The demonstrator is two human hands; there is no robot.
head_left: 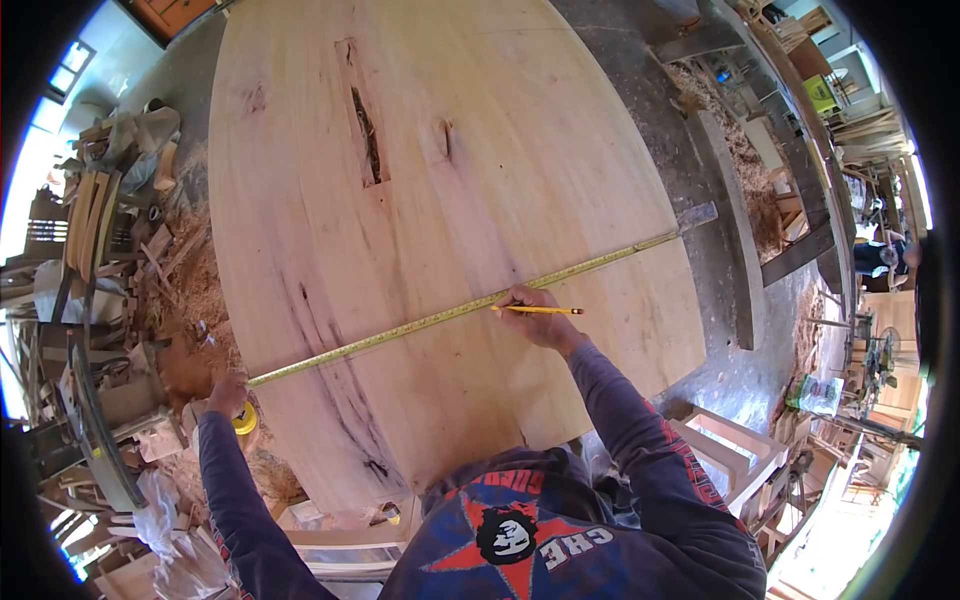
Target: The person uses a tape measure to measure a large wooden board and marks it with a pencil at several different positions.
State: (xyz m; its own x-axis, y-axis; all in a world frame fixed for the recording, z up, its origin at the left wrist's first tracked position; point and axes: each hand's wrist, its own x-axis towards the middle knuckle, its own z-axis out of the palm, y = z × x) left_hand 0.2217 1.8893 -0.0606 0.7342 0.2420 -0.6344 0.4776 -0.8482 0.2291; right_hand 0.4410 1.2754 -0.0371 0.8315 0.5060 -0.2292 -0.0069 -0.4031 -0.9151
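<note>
A yellow tape measure blade (420,322) stretches across a broad wooden slab (530,130), from its left edge past its right edge. My left hand (228,394) is closed at the slab's left edge, holding the tape there; the round yellow-faced tape case (244,418) hangs just below it. Near the middle of the blade, my right hand (535,318) grips a yellow pencil (560,311), its tip beside the tape and its eraser end pointing right. Dark cracks and a rectangular cut recess (368,135) mark the slab's surface.
Wood offcuts (90,215) and sawdust (190,310) pile up on the left. To the right lie long beams (725,220) and a pale wooden frame (735,455). A person (885,258) is in the far right background.
</note>
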